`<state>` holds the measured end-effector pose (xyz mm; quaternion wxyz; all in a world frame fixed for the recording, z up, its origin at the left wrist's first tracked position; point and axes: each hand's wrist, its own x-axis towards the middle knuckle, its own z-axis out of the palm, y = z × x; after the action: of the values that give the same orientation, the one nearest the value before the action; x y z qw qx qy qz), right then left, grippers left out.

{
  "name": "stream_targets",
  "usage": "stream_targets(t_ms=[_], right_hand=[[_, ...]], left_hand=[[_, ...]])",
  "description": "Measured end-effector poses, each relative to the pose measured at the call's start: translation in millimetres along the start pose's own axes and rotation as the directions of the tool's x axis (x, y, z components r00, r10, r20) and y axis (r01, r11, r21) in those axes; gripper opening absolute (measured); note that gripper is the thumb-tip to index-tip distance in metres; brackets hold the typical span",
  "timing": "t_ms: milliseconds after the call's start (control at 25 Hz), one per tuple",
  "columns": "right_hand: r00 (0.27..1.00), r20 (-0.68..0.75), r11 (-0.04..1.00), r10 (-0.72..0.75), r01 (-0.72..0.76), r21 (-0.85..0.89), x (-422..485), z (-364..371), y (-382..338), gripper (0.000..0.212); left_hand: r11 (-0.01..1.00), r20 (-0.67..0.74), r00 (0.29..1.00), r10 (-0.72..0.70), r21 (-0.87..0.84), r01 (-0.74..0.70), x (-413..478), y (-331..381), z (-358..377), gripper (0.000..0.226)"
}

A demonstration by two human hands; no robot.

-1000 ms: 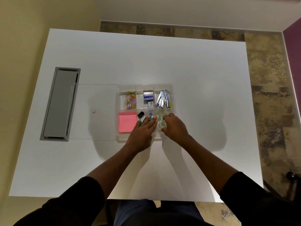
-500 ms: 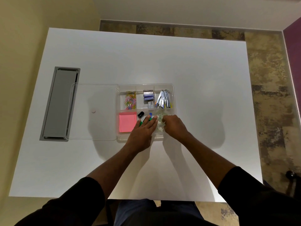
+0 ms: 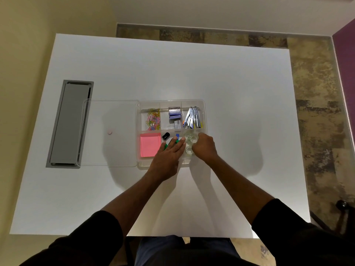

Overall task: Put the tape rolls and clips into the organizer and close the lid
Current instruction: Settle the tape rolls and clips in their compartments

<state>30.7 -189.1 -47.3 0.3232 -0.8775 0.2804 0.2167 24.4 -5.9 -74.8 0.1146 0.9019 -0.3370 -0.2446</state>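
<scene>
A clear plastic organizer (image 3: 205, 114) sits mid-table with its clear lid (image 3: 111, 120) swung flat to the left. Clear tape rolls (image 3: 190, 140) lie in the near right compartment. My right hand (image 3: 204, 148) rests over that compartment, fingers curled at the rolls; whether it grips one I cannot tell. My left hand (image 3: 168, 156) lies flat over the near middle compartment, fingers spread on green and black items. Coloured paper clips (image 3: 153, 120) fill the far left compartment, and silver clips (image 3: 192, 118) the far right one.
Pink sticky notes (image 3: 149, 145) lie in the near left compartment, and a blue box (image 3: 174, 114) in the far middle one. A grey cable hatch (image 3: 70, 123) is set into the white table (image 3: 240, 102) to the left of the lid.
My right hand has shifted slightly left and nearer over the tape rolls. My left hand has stayed put.
</scene>
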Motion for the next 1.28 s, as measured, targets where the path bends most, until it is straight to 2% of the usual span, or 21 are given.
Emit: stream_targets(t_ms=[160, 360, 680, 800, 880, 1080, 1280], right_hand=[[0.999, -0.007, 0.984, 0.049, -0.047, 0.172, -2.4, 4.8, 1.4, 0.049], [0.996, -0.083, 0.965, 0.030, -0.007, 0.262, -4.6, 4.5, -0.1, 0.045], [0.999, -0.035, 0.940, 0.021, -0.008, 0.341, -1.9, -0.4, 3.8, 0.047], [0.999, -0.022, 0.940, 0.031, -0.021, 0.341, 0.4, 1.7, 5.4, 0.030], [0.999, -0.021, 0.939, 0.037, -0.027, 0.342, 1.2, 1.8, 6.4, 0.027], [0.998, 0.046, 0.944, 0.050, -0.062, 0.325, -3.1, -11.1, 12.3, 0.057], [0.989, 0.146, 0.976, 0.034, -0.065, 0.209, -6.2, -14.7, 17.9, 0.058]], left_hand=[[1.000, -0.008, 1.000, 0.005, -0.016, -0.005, -0.6, -1.0, 1.1, 0.086], [0.999, -0.025, 1.000, 0.017, -0.048, -0.019, -1.7, -0.8, 2.1, 0.087], [0.998, -0.059, 0.998, 0.017, -0.060, -0.020, -5.5, 1.0, -2.8, 0.082], [0.997, -0.086, 0.996, -0.004, -0.082, -0.003, -11.4, -1.6, -5.6, 0.080], [0.996, -0.093, 0.996, -0.011, -0.094, 0.002, -15.1, -4.7, -7.0, 0.079], [0.993, -0.108, 0.993, -0.054, -0.113, 0.042, -22.6, -14.2, -9.9, 0.078], [0.986, -0.087, 0.992, -0.096, -0.141, 0.084, -32.7, -19.1, -6.4, 0.080]])
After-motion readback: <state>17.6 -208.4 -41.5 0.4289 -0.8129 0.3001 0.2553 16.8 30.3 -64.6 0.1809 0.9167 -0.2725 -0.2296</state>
